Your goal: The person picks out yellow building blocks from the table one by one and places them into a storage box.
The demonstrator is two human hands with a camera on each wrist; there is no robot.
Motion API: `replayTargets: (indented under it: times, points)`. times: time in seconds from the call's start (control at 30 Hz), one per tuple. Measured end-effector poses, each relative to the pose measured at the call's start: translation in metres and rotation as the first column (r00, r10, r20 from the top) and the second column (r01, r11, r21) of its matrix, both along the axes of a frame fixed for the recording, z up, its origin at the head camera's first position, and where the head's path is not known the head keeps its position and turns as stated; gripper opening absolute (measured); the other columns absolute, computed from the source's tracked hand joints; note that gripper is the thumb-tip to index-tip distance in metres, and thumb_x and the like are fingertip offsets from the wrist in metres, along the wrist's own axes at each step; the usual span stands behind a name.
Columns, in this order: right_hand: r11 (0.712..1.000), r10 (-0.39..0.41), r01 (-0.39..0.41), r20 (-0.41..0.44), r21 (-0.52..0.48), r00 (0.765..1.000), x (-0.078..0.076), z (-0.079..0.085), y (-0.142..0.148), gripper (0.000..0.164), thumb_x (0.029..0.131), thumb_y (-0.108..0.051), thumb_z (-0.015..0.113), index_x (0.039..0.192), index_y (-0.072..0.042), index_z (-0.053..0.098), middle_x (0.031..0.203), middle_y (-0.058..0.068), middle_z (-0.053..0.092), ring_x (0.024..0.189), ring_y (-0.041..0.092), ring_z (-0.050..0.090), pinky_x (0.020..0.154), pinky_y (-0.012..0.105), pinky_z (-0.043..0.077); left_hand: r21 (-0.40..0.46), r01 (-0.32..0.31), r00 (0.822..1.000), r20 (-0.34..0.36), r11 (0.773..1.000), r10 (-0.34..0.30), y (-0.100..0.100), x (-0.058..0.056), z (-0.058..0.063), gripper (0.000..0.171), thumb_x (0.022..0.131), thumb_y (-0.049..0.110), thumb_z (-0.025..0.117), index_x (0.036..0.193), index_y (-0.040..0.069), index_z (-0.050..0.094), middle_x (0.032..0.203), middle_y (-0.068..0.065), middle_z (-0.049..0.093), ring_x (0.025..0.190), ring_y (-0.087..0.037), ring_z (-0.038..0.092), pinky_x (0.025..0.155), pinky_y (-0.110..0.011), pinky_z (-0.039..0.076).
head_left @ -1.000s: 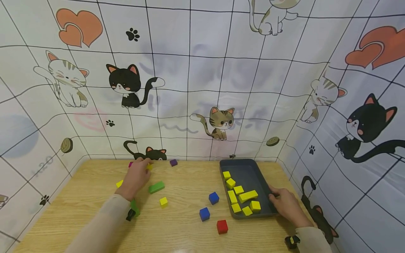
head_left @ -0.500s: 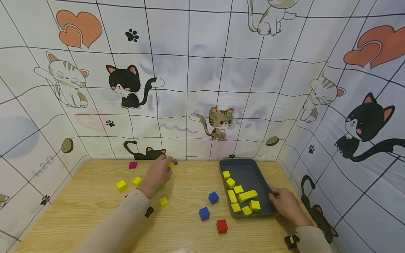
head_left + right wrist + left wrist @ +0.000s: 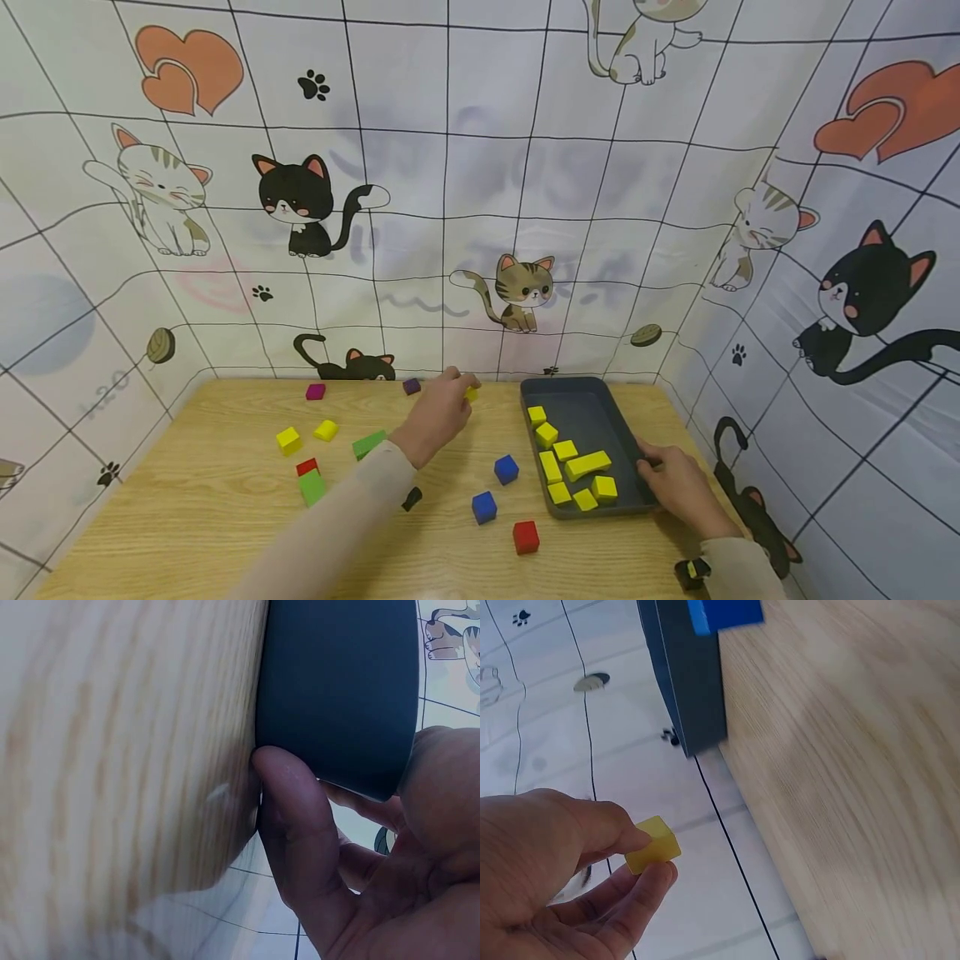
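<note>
My left hand [image 3: 437, 414] pinches a yellow cube [image 3: 471, 393] between thumb and fingertips, above the back of the table, left of the dark grey tray [image 3: 592, 408]. The left wrist view shows that yellow cube [image 3: 662, 844] held clear of the table. Several yellow blocks [image 3: 588, 464] lie along the tray's left side and front. At the tray's right edge, my right hand [image 3: 686, 486] grips the rim. In the right wrist view the thumb [image 3: 292, 787] lies against the tray wall [image 3: 337, 690], low by the table, with other fingers partly hidden behind it.
Two blue cubes [image 3: 506, 469] and a red cube [image 3: 527, 537] stand left of the tray. Farther left are loose yellow cubes [image 3: 288, 441], green blocks [image 3: 311, 487], a red block [image 3: 307, 467], a magenta block [image 3: 316, 392] and a purple cube [image 3: 412, 386]. Cloth walls [image 3: 480, 192] border the table.
My left hand has carried the yellow cube rightward from the back left, past the purple cube, toward the tray. My right hand and the tray have stayed in place.
</note>
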State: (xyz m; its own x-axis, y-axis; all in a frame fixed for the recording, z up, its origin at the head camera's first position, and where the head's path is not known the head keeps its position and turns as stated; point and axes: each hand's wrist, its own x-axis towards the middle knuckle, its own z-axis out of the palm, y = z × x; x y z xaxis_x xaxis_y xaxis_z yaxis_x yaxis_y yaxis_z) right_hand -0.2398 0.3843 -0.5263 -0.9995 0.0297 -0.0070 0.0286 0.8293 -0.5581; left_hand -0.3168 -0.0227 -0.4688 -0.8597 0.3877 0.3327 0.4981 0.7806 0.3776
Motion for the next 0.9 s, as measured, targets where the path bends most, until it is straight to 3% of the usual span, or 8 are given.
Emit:
replayTargets:
  times: [0.23, 0.5, 0.63, 0.8, 0.9]
  points:
    - [1.0, -0.018, 0.018, 0.012, 0.004, 1.0, -0.001, -0.001, 0.0, 0.052, 0.099, -0.017, 0.063, 0.148, -0.011, 0.047, 0.139, 0.029, 0.051, 0.059, 0.015, 0.061, 0.054, 0.034, 0.051, -0.045, 0.067, 0.997, -0.026, 0.997, -0.068, 0.042, -0.006, -0.002, 0.035, 0.09, 0.0, 0.068, 0.123, 0.011, 0.067, 0.108, -0.007, 0.059, 0.096, -0.018, 0.062, 0.081, -0.024, 0.054]
    - [0.999, -0.008, 0.008, -0.011, 0.031, 1.0, -0.001, 0.0, 0.001, 0.051, 0.099, -0.017, 0.064, 0.147, -0.01, 0.049, 0.139, 0.028, 0.051, 0.06, 0.019, 0.06, 0.055, 0.038, 0.049, -0.073, 0.101, 0.994, 0.039, 0.992, -0.098, 0.085, -0.004, -0.007, 0.035, 0.092, 0.0, 0.069, 0.123, 0.016, 0.067, 0.122, -0.005, 0.058, 0.105, -0.015, 0.06, 0.086, -0.019, 0.051]
    - [0.999, -0.002, 0.002, -0.006, 0.034, 1.0, -0.001, -0.001, 0.0, 0.051, 0.099, -0.018, 0.063, 0.147, -0.01, 0.049, 0.139, 0.028, 0.051, 0.068, 0.017, 0.062, 0.06, 0.038, 0.051, -0.08, 0.12, 0.99, 0.09, 0.99, -0.113, 0.105, -0.001, -0.006, 0.036, 0.093, 0.002, 0.07, 0.126, 0.017, 0.066, 0.115, -0.003, 0.057, 0.094, -0.01, 0.059, 0.077, -0.014, 0.05]
    - [1.0, 0.006, -0.006, -0.001, -0.006, 1.0, -0.001, -0.001, 0.001, 0.051, 0.099, -0.017, 0.062, 0.148, -0.011, 0.047, 0.139, 0.027, 0.051, 0.045, 0.017, 0.051, 0.047, 0.037, 0.047, -0.077, 0.14, 0.985, 0.109, 0.987, -0.131, 0.125, -0.003, -0.012, 0.037, 0.093, 0.002, 0.069, 0.125, 0.02, 0.067, 0.114, -0.001, 0.057, 0.089, -0.007, 0.057, 0.075, -0.013, 0.05]
    - [1.0, 0.014, -0.014, -0.008, -0.007, 1.0, -0.001, 0.0, 0.001, 0.051, 0.099, -0.017, 0.062, 0.148, -0.01, 0.047, 0.139, 0.027, 0.051, 0.044, 0.019, 0.05, 0.046, 0.037, 0.046, -0.089, 0.156, 0.983, 0.107, 0.984, -0.146, 0.134, -0.003, -0.015, 0.036, 0.094, 0.002, 0.069, 0.125, 0.019, 0.067, 0.116, -0.002, 0.058, 0.093, -0.007, 0.059, 0.079, -0.015, 0.051]
